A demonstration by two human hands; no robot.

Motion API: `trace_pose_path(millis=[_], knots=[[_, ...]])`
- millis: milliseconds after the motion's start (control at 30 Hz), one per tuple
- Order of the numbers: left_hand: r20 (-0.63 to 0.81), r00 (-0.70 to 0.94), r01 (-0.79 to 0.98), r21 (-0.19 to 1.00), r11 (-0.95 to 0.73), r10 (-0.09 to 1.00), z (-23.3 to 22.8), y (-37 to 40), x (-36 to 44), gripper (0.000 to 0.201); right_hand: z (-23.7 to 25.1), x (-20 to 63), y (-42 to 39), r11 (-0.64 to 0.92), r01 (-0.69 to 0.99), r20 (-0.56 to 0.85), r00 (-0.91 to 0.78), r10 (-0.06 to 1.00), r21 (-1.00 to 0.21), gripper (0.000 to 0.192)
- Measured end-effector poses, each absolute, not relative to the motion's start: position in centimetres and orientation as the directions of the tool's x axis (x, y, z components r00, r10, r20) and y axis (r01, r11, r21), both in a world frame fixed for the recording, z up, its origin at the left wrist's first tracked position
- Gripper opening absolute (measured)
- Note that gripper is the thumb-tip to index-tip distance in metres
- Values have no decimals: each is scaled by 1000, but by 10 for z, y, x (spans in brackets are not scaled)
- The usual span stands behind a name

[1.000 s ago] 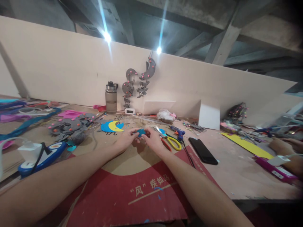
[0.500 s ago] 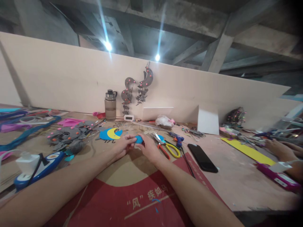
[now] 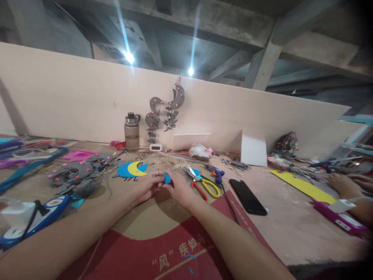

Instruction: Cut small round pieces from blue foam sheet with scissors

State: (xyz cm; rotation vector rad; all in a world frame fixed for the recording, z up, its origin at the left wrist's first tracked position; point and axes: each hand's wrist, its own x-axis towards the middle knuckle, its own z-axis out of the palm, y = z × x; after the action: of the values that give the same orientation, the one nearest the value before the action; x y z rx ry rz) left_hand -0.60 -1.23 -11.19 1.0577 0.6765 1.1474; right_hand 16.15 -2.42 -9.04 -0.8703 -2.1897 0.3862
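Between both hands, flat blue piece

Centre: left hand and right hand meet on a foam piece over the desk.
Right of hands: scissors, then phone.
Behind, at wall: bottle.

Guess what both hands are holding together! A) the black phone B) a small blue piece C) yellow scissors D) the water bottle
B: the left hand and right hand pinch a small blue piece between their fingertips, while the scissors, phone and bottle lie or stand untouched on the table.
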Motion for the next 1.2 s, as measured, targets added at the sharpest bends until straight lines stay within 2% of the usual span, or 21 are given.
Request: trace_pose_path(millis=[100,367,600,833,967,1200], knots=[[51,302,-394,916,76,952,-108,-15,-5,17,-90,162,-22,728,456,529,-501,686,-512,39],[27,291,-407,908,98,956,-106,-14,-3,29,-91,166,-19,732,468,525,-511,681,-495,41],[52,195,-414,910,34,979,-111,-10,1,34,-98,165,-19,663,543,482,-457,748,-515,44],[95,73,-281,957,-71,993,-116,-13,1,34,-96,166,-24,655,609,479,-454,751,-448,48],[112,102,-231,969,-87,988,-117,-15,-1,36,-92,166,-23,647,629,471,-454,756,-432,45],[132,233,-443,896,-16,963,-105,-19,-5,23,-91,170,-13,649,612,511,-419,750,-451,43]])
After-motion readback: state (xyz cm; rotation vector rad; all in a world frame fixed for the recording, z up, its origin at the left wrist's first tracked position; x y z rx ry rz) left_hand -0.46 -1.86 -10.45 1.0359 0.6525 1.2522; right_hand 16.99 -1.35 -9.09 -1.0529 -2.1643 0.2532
